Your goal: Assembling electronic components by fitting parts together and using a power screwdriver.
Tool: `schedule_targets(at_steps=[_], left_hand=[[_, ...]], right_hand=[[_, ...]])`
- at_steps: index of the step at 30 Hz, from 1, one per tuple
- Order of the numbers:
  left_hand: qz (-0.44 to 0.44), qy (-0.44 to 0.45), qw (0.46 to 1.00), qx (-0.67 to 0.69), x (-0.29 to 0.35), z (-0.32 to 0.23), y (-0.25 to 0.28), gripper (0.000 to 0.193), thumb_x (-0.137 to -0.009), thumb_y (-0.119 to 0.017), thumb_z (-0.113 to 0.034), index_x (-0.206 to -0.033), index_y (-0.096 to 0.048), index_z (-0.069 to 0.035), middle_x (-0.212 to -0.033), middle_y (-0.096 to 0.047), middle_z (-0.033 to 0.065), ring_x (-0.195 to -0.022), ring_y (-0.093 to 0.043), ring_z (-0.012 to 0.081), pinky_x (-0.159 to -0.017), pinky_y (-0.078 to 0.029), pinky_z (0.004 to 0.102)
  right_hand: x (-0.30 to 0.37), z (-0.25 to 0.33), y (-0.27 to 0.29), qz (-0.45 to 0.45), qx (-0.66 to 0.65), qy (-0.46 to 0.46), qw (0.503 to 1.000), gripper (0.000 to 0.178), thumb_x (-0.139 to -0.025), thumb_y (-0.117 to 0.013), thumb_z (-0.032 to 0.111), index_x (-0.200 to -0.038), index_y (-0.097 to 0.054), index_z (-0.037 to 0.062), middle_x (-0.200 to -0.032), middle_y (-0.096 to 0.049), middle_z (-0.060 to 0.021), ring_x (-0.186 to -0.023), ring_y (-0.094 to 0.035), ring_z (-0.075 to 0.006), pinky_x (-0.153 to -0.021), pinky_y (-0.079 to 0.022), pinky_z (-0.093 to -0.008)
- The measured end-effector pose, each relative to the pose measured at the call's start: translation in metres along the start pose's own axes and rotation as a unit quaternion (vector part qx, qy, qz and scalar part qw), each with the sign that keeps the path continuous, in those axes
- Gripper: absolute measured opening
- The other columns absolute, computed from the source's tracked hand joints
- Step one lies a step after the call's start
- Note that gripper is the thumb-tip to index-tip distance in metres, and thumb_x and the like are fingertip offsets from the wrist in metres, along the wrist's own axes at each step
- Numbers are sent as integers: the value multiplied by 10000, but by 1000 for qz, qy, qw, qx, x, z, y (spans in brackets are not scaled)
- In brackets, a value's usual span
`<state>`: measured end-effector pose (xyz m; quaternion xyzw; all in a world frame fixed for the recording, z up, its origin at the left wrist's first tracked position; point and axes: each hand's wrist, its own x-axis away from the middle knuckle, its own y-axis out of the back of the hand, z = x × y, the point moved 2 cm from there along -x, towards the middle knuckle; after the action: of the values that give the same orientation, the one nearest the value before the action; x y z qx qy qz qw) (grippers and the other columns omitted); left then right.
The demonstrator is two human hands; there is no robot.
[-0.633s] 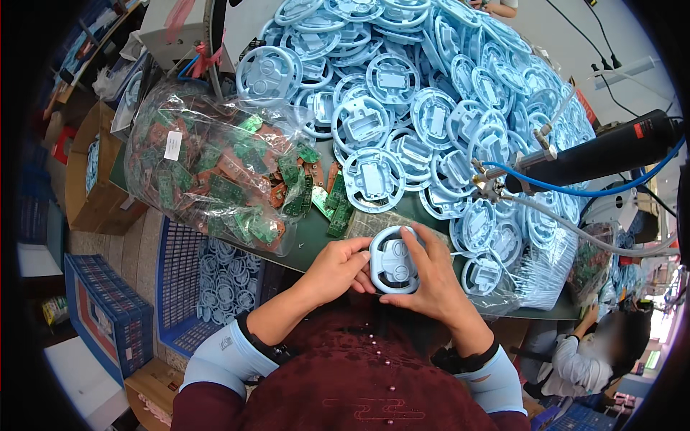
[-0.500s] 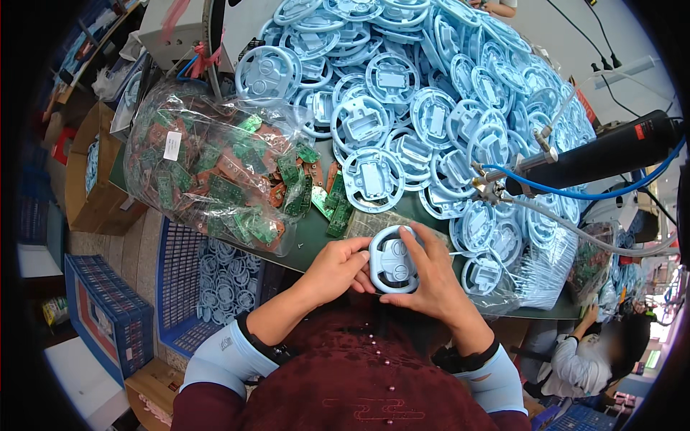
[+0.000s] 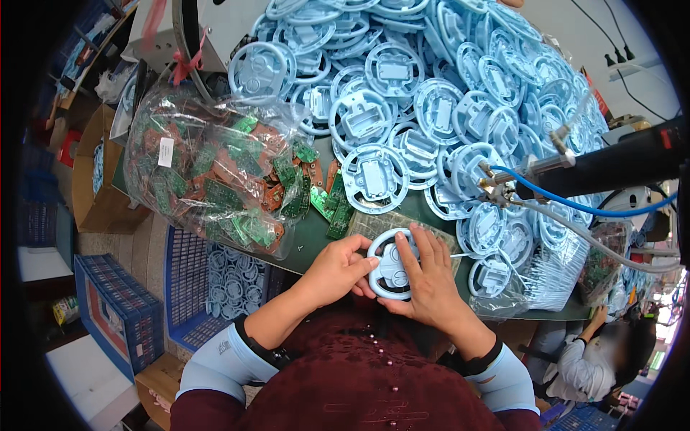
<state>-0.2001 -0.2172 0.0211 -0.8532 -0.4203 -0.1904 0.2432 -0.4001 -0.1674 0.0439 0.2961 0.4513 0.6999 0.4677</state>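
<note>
Crowding bench w/ blue wheel parts [image 3: 402,100], circuit-board bag [image 3: 208,172]

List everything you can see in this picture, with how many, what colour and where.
round plastic wheel part: one, pale blue, held in both hands
wheel parts pile: many, pale blue, across the table
bag of circuit boards: one clear bag, green and orange boards, table's left
powered tool: one, black, blue hose, right
crates: two, blue, floor at left
cardboard box: one, brown, left
co-worker: one, lower right
left hand: on the part's left rim
right hand: on its right side
</note>
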Motion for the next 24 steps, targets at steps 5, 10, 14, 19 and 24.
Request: schedule_targets(at_steps=[5,10,14,19,24], left_hand=[[19,26,997,71,2,4,1,361,-1048,-517,-248,-1323,-526,-15,-995,-716,115,-775,-737,182,-677,-572,260],[26,18,995,96,9,2,5,393,-1054,-488,-209,-1387,-485,0,-1007,-714,122,-840,-740,217,-736,-576,286],[12,1,999,48,6,1,1,408,-1028,-519,-147,-1395,-478,29,-973,-716,119,-815,-739,199,-700,-574,268],[-8,-7,999,34,4,2,-3,411,-999,-552,-94,-1377,-489,55,-909,-718,106,-769,-737,177,-656,-568,248],[-16,-7,1000,15,3,0,-4,402,-990,-552,-75,-1366,-500,56,-863,-718,94,-739,-734,166,-629,-562,236]], right_hand=[[8,-12,0,-14,-117,14,993,1085,-633,-884,457,-1518,-364,106,-1541,-295,-226,-1411,-327,-432,-1100,-268,-633],[7,-13,10,-19,-116,9,993,1125,-605,-913,444,-1520,-368,84,-1559,-277,-233,-1409,-311,-443,-1147,-266,-529],[3,-13,11,-31,-87,14,996,1074,-610,-901,458,-1495,-402,110,-1522,-323,-224,-1400,-347,-422,-1106,-270,-599],[2,-12,14,-55,-97,11,994,1065,-599,-904,461,-1478,-425,95,-1506,-338,-229,-1371,-366,-428,-1108,-267,-588],[1,-10,11,-35,-61,-9,998,1058,-591,-912,458,-1463,-436,94,-1492,-347,-228,-1331,-375,-452,-1100,-281,-579]])
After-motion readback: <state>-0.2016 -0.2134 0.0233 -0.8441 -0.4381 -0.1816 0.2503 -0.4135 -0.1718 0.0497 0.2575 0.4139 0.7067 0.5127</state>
